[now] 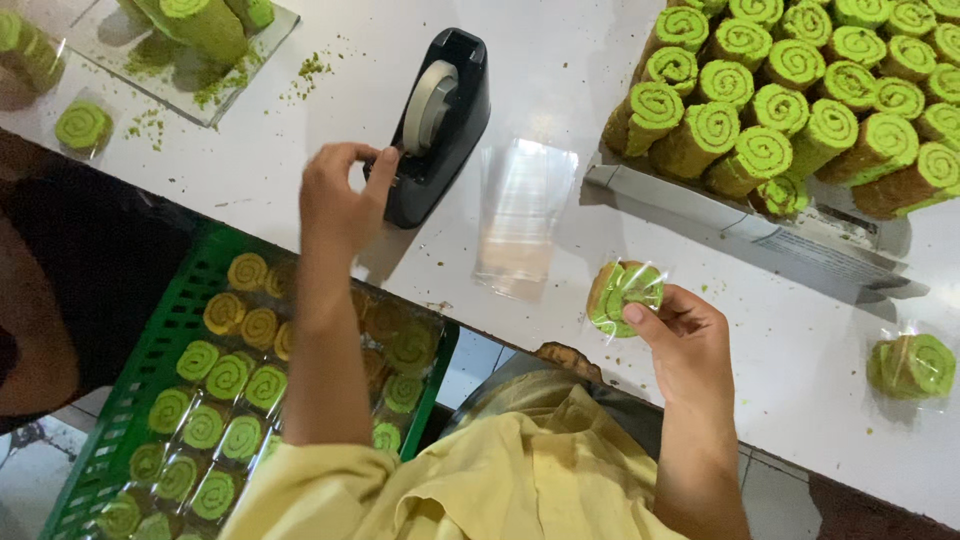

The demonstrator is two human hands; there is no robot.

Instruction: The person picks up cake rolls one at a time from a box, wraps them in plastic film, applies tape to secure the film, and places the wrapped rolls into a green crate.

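Head view: my left hand [340, 195] pinches the tape end at the black dispenser [437, 120] on the bench [560, 60], while my right hand [685, 345] clamps the wrapped green roll slice [625, 297] just above the bench edge. Taping step, I reckon; next calls for a clean tear and pressing tape over the wrapper's fold.

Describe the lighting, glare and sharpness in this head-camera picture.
Head view: even light on the white table, with soft shadows beside the tape dispenser; glare streaks the clear bags and the wrapped slice in the right hand; the left hand is sharp; the green crate lies dimmer.
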